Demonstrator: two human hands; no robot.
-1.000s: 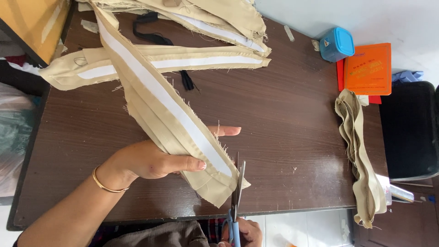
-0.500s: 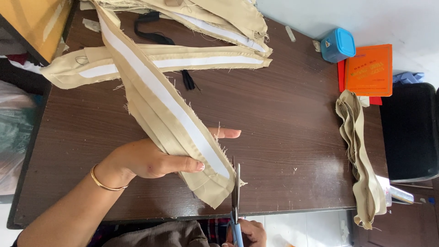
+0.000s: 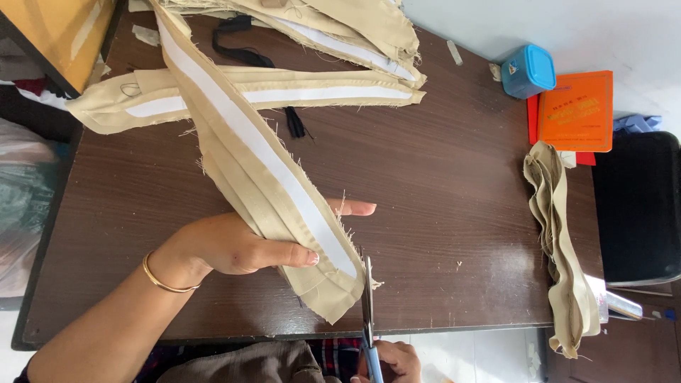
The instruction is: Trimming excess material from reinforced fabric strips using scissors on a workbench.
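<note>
The tan strip [image 3: 269,184] (white band down its middle) slants over the table [image 3: 440,234], its frayed near end just above the front edge and against the blades of the scissors [image 3: 367,298]. The left hand [image 3: 234,245] pinches it, thumb on top, fingers underneath with one fingertip poking out beyond. The right hand [image 3: 390,360] is curled around the blue scissor handles at the table's edge; a folded strip [image 3: 560,248] lies well apart to the right, near an orange book [image 3: 576,110]

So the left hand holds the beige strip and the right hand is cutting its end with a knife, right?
Not quite. The head view shows the right hand using scissors, not a knife. The left hand does hold the beige strip.
</note>
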